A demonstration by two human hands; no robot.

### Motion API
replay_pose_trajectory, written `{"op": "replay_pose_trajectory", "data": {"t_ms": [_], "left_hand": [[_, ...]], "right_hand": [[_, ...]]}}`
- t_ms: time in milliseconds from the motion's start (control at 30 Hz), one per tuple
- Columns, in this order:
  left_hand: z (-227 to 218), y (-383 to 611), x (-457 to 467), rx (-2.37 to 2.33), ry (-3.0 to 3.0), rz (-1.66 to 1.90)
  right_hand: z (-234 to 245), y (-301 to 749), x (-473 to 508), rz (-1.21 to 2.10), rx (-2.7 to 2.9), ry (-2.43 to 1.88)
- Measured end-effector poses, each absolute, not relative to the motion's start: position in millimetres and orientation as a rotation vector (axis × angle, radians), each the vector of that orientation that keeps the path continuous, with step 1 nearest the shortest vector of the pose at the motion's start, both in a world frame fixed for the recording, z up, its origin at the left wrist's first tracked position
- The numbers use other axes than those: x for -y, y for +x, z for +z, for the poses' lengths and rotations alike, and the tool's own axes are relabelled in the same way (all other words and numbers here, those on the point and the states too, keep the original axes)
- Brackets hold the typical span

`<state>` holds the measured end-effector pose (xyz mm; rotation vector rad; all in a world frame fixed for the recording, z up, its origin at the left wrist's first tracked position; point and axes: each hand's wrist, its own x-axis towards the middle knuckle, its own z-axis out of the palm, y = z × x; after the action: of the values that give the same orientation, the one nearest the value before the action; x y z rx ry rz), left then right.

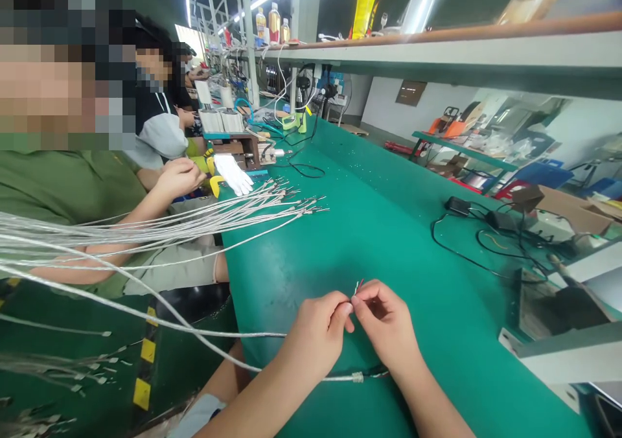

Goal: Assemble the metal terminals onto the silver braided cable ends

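My left hand (318, 334) and my right hand (383, 321) meet over the green bench (369, 243), fingertips pinched together. Between them they hold the end of a thin silver cable (204, 344), whose small red and white wire tips (358, 286) stick up above my right fingers. The cable runs left from my left hand and loops back under my wrists, with a small band (358, 378) on it. A bundle of several similar silver cables (194, 221) lies across the bench's left edge, ends fanned out.
A person in a green shirt (72, 185) sits close at my left, with more workers behind. A white glove (233, 173) and tool fixtures (228, 133) lie farther up the bench. Black adapters and cords (486, 221) lie at the right, beside a shelf frame (558, 354).
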<state>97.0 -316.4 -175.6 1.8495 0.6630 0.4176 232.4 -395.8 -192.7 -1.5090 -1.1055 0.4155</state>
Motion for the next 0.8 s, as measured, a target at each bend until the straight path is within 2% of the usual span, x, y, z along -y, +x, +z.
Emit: {"op": "replay_pose_trajectory", "data": {"t_ms": [633, 800], "left_hand": [[-176.0, 95.7, 314.2, -0.651, 1.907, 0.427], [-176.1, 96.3, 314.8, -0.674, 1.849, 0.409]], "right_hand": [[-191.3, 227.4, 397.5, 0.628, 1.111, -1.39], [-189.6, 229.4, 396.2, 0.506, 1.089, -1.457]]}}
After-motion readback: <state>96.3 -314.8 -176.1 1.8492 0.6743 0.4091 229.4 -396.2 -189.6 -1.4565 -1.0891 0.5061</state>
